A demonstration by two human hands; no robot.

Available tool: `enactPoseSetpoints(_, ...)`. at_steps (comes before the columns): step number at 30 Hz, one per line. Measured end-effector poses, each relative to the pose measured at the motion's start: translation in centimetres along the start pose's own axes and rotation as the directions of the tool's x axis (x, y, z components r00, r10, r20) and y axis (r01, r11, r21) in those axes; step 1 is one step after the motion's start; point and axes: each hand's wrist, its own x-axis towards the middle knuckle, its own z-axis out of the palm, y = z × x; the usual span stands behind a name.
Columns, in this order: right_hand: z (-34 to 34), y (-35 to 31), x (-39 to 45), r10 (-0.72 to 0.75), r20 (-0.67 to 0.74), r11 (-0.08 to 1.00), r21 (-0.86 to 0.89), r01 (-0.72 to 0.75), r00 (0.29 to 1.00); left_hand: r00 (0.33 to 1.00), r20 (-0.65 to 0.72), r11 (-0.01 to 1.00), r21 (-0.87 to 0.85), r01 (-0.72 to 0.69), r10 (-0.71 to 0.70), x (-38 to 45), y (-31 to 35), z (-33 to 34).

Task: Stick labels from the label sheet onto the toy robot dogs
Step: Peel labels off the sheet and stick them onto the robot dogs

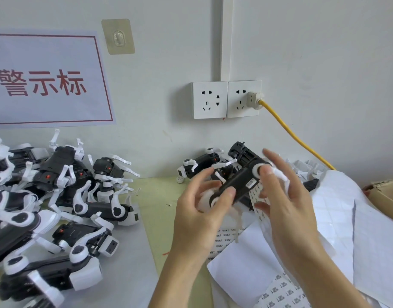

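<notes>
A black and white toy robot dog (pixel 237 182) is held up above the table between both hands, tilted, its black flank toward me. A small white label (pixel 251 182) sits on that flank. My left hand (pixel 200 210) grips the dog's lower end, thumb across the black body. My right hand (pixel 282 196) holds the upper end, thumb on a white leg joint, fingers spread. Under the hands lie label sheets (pixel 226 238) printed with small labels, and more label sheets (pixel 284 294) at the bottom.
A large pile of toy dogs (pixel 57 196) covers the left of the table. Two more dogs (pixel 204 161) lie against the wall behind my hands. Crumpled white backing paper (pixel 358 218) heaps on the right, beside a cardboard box (pixel 386 192). A yellow cable (pixel 291 132) hangs from the wall socket.
</notes>
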Motion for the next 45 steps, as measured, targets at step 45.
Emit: enactPoseSetpoints(45,-5.0,-3.5,1.0,0.36,0.207,0.922,-0.228,-0.313,0.91,0.976,-0.037,0.976,-0.038,0.214,-0.216,0.7,0.3,-1.4)
